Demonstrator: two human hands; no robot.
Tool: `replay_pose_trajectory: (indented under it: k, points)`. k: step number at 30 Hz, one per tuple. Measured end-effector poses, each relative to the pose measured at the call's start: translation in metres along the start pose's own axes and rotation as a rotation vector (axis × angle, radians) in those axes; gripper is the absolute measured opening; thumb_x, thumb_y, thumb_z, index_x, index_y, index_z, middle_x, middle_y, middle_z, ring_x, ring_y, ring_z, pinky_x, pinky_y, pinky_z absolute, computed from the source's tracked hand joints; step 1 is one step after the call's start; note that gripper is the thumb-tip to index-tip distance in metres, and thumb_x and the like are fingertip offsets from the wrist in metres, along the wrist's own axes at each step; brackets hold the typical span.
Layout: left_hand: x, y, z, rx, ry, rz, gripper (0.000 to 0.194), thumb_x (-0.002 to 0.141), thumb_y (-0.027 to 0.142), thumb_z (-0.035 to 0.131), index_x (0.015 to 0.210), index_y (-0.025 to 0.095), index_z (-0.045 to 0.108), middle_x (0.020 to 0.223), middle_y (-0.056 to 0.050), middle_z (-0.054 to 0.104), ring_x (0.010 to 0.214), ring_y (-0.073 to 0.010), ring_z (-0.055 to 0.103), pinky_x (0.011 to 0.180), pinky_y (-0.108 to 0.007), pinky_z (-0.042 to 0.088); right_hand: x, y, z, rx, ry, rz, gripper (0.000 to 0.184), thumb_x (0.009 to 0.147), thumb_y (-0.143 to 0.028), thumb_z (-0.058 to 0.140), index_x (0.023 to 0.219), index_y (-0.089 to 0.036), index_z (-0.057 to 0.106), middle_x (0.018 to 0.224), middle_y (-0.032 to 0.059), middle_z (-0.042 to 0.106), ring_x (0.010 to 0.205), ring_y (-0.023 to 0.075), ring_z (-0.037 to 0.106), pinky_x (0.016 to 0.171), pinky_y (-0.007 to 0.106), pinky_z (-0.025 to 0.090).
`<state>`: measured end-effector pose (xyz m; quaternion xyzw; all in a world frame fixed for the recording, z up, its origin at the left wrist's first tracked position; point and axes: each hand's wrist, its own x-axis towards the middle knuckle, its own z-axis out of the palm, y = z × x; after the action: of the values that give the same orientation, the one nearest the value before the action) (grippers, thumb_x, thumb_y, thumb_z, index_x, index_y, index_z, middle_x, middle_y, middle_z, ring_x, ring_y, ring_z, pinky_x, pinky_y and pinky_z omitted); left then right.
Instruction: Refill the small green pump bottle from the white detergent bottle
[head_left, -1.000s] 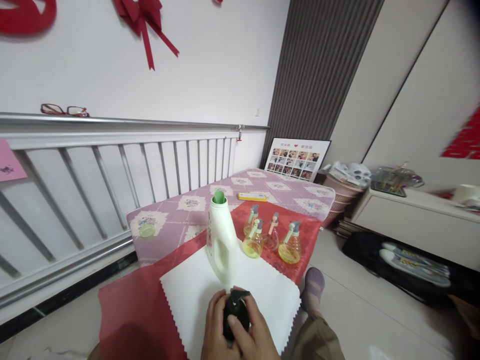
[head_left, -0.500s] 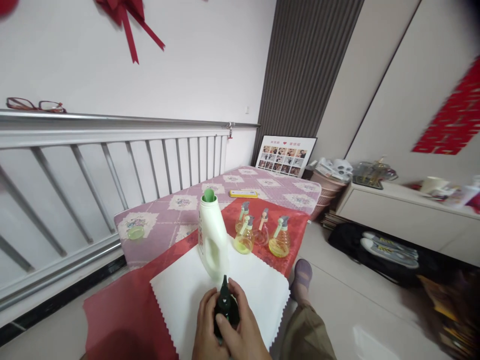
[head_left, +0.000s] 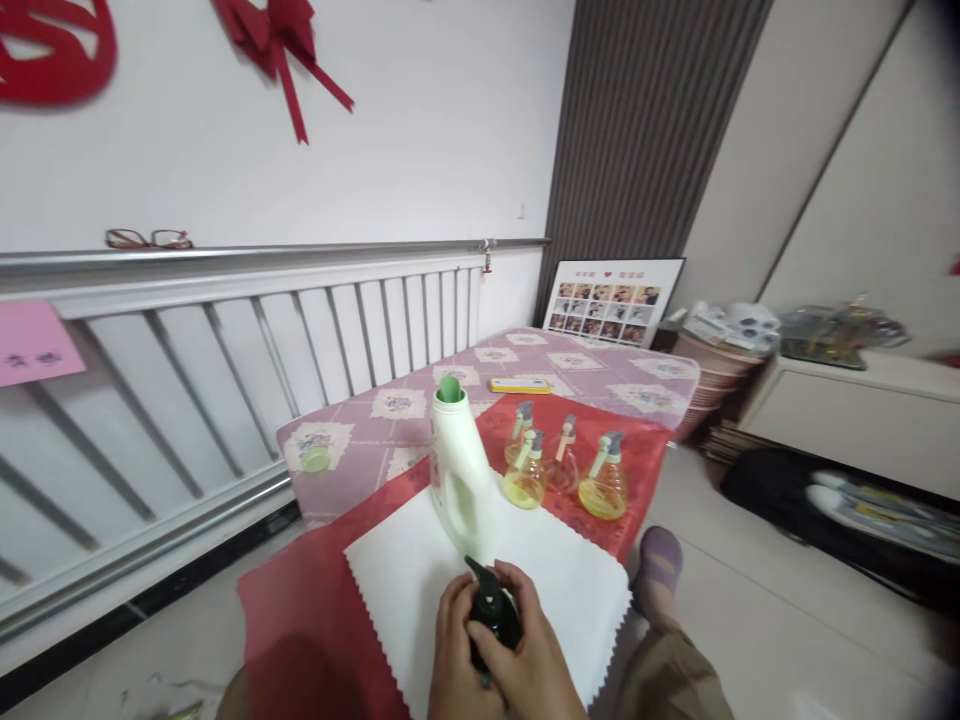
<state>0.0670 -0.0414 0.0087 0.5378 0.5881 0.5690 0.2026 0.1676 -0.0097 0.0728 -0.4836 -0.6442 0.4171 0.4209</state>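
Note:
A dark spray bottle (head_left: 495, 615) stands low in front of me, its black nozzle pointing up and to the left. My left hand (head_left: 459, 650) wraps its left side, and my right hand (head_left: 532, 650) closes round the right side with the thumb across the front. Just beyond is a pale green detergent jug (head_left: 459, 470), uncapped, with a green spout in its neck. To its right are several clear spray bottles (head_left: 604, 490), most holding some yellow liquid. Under the jug lies a white scalloped-edge mat (head_left: 397, 580).
A red cloth (head_left: 300, 610) and a pink patterned tablecloth (head_left: 352, 425) cover the table. On it lie a yellow-edged case (head_left: 519, 385) and a small green cap (head_left: 316, 459). A white radiator (head_left: 360, 340) runs along the left; a pink basket (head_left: 709, 370) is at the right.
The view has swung left, so everything sits farther right. The dark bottle's nozzle has turned from pointing away to pointing left. Both hands keep hold of the bottle.

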Motion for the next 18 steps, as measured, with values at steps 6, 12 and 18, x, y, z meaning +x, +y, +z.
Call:
replay_pose_trajectory:
  k: [6,12,18]
  points:
    - [-0.002,0.006,0.005,0.033,0.074,-0.07,0.047,0.088,0.026,0.049,0.134,0.017,0.051,0.148,-0.02,0.05,0.142,-0.0308,0.047,0.118,-0.053,0.041,0.005,-0.011,-0.014,-0.063,-0.179,-0.217,0.032,0.09,-0.026,0.055,0.121,-0.023,0.062,0.125,0.0107,0.066,0.12,0.026,0.062,0.108,0.042,0.049]
    - [-0.004,-0.001,0.006,0.017,0.065,-0.034,0.051,0.085,0.025,0.052,0.134,0.016,0.048,0.146,-0.022,0.05,0.139,-0.0312,0.05,0.117,-0.052,0.042,0.005,-0.014,-0.011,-0.053,-0.078,-0.016,0.047,0.078,-0.023,0.065,0.124,-0.021,0.054,0.122,0.0106,0.068,0.115,0.0286,0.065,0.104,0.045,0.051]
    - [-0.003,-0.003,0.006,0.029,0.076,0.007,0.05,0.084,0.022,0.05,0.134,0.019,0.048,0.14,-0.017,0.054,0.136,-0.0288,0.053,0.114,-0.05,0.045,0.002,-0.03,-0.017,-0.059,-0.162,-0.175,0.028,0.081,-0.018,0.055,0.108,-0.022,0.063,0.11,0.0082,0.068,0.106,0.0252,0.065,0.096,0.04,0.052]
